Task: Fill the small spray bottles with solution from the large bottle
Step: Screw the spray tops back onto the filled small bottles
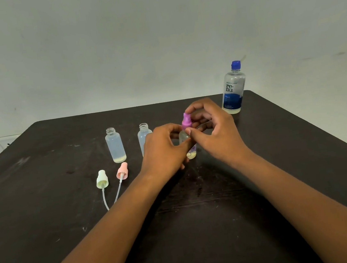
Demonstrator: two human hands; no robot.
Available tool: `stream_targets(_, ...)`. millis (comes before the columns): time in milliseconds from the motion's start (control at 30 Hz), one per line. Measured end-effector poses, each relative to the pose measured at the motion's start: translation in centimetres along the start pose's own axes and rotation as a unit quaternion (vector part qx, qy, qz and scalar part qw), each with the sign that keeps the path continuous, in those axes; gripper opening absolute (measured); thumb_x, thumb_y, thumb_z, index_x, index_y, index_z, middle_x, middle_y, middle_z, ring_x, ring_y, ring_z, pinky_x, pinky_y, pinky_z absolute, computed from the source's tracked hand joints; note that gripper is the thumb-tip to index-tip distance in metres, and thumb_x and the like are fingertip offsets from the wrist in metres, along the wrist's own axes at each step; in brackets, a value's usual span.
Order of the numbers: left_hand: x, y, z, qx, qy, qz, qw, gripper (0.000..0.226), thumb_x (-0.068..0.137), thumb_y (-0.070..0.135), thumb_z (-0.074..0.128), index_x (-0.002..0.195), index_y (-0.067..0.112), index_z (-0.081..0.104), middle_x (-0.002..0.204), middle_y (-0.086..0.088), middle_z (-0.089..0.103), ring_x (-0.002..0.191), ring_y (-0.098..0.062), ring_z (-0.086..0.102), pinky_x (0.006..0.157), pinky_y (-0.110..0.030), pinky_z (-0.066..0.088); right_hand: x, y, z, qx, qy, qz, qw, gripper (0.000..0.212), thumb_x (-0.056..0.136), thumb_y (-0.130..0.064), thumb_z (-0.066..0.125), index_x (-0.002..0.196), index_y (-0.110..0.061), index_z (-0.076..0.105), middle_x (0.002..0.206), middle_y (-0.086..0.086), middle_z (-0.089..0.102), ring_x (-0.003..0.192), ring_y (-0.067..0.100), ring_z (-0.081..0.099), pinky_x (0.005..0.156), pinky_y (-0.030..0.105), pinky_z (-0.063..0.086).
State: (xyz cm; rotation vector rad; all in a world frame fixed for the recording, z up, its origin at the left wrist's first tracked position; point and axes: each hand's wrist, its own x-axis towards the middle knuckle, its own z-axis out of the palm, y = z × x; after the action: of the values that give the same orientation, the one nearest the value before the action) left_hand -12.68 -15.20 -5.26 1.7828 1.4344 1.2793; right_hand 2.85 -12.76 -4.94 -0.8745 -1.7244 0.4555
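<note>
A small clear spray bottle (185, 139) with a purple spray top (186, 121) stands at the table's middle. My left hand (163, 149) grips its body. My right hand (212, 127) curls around the purple top, thumb against its base. Two more small bottles stand uncapped to the left: one (115, 146) in full view, the other (144, 134) partly hidden behind my left hand. Each shows a little yellowish liquid at the bottom. A pale green spray top (101, 179) and a pink spray top (122, 172) lie on the table with their tubes. The large bottle (233, 88) with a blue cap stands at the back right.
The dark table (48, 208) has a rounded far edge close to a pale wall. Its right edge runs diagonally just past the large bottle. Scuffs and small marks cover the surface.
</note>
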Motion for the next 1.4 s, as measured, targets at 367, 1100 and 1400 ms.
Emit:
stream_targets(367,0.0,-0.4,-0.2,0.006,-0.020,-0.006,1.000,0.034,0.093,0.029,0.080,0.125,0.021,0.073,0.111,0.008,0.075,0.051,-0.015,0.071,0.051,-0.024,0.058,-0.9,-0.3,0.1,0.000,0.017,-0.033,0.999,0.031,0.091,-0.001,0.076,0.118,-0.012,0.066,0.110,-0.007,0.073,0.107,0.012,0.072,0.096,0.031,0.059)
stream_targets(1100,0.0,-0.3,-0.1,-0.026,-0.029,-0.022,0.999,0.020,0.096,0.022,0.077,0.115,0.017,0.074,0.092,0.006,0.078,0.056,-0.019,0.074,0.045,-0.027,0.056,-0.9,-0.2,0.9,-0.039,0.051,-0.071,0.995,0.030,0.088,0.001,0.072,0.117,-0.008,0.067,0.109,-0.002,0.075,0.107,0.012,0.072,0.094,0.035,0.060)
stream_targets(1400,0.1,-0.4,-0.3,0.013,-0.030,-0.017,0.999,0.022,0.095,0.024,0.078,0.117,0.023,0.071,0.098,0.007,0.076,0.054,-0.017,0.074,0.044,-0.023,0.053,-0.8,-0.2,0.7,-0.065,0.055,-0.078,0.993,0.033,0.085,-0.007,0.083,0.115,-0.010,0.069,0.103,-0.005,0.071,0.097,0.011,0.069,0.085,0.017,0.055)
